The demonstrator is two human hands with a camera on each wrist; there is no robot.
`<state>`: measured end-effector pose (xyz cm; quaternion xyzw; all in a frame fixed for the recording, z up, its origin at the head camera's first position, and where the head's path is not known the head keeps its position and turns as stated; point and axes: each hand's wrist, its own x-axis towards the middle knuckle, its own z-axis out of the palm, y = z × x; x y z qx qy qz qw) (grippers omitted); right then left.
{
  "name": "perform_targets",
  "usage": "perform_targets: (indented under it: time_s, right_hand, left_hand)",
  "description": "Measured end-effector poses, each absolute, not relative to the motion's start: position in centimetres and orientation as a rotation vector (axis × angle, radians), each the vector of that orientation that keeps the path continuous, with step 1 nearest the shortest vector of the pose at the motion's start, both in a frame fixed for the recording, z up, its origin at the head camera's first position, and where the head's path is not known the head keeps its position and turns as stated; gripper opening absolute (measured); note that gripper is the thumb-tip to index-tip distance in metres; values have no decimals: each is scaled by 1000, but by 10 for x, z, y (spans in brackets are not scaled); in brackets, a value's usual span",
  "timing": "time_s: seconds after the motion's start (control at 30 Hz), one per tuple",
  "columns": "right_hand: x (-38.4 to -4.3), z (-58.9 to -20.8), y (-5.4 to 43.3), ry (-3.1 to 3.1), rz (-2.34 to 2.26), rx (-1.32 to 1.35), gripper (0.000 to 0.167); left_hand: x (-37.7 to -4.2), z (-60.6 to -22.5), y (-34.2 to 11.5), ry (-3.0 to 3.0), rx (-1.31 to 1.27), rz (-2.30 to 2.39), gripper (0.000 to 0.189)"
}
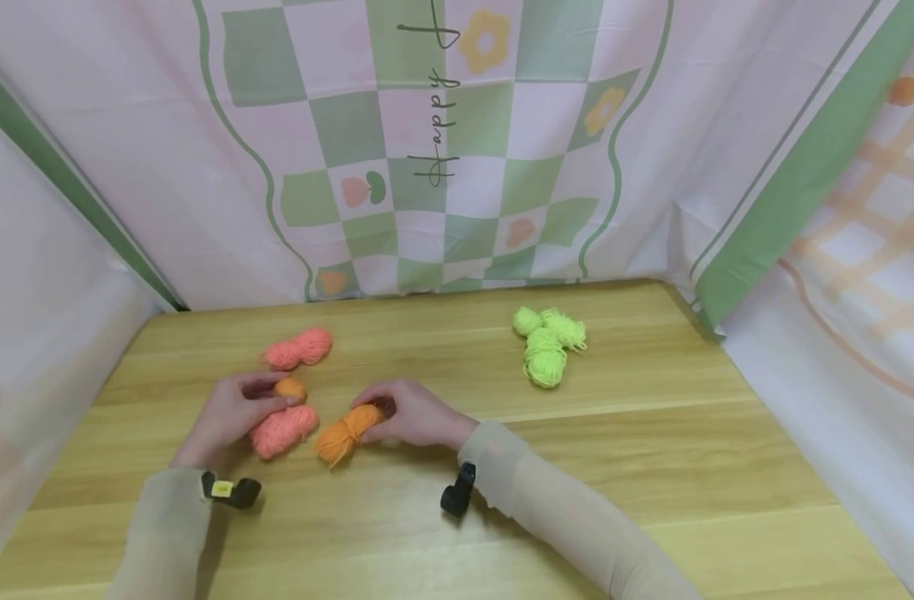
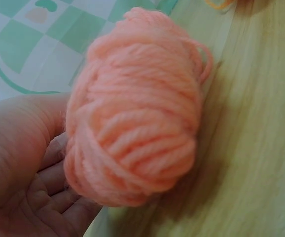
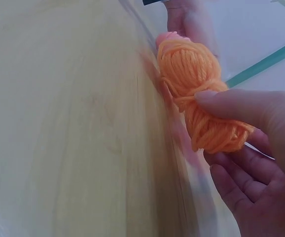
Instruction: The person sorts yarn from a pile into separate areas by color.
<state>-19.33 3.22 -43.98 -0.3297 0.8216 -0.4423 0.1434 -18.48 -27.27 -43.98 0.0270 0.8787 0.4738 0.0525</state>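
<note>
In the head view my left hand [image 1: 232,412] pinches a small orange yarn ball [image 1: 292,388] between thumb and fingers. A pink yarn skein [image 1: 284,432] sits against the near side of that thumb. It fills the left wrist view, where the same pink skein [image 2: 137,113] hides the fingertips and the orange ball. My right hand [image 1: 415,414] grips an orange yarn skein [image 1: 347,435], tied at its middle, by its right end. In the right wrist view the thumb presses on the waist of this orange skein [image 3: 192,69], with fingers beneath.
Another pink skein [image 1: 299,348] lies beyond my left hand. Several bright green yarn bundles [image 1: 545,358] lie together at the back right of the wooden table [image 1: 614,467]. A patterned cloth [image 1: 471,125] hangs behind the table, with more cloth at both sides.
</note>
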Motion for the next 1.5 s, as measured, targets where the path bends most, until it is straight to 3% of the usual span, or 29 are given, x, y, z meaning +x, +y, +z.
perform_targets:
  time_s: [0.77,1.5]
  right_hand:
    - [-203,-444,73,2380,-1408,-853,44]
    - [-232,-445,113,2511,-1551,-544,41]
  left_hand:
    - [-185,-440,-272,2612,66,1498,60]
    - [-185,-438,-272,2590,57,1521,61]
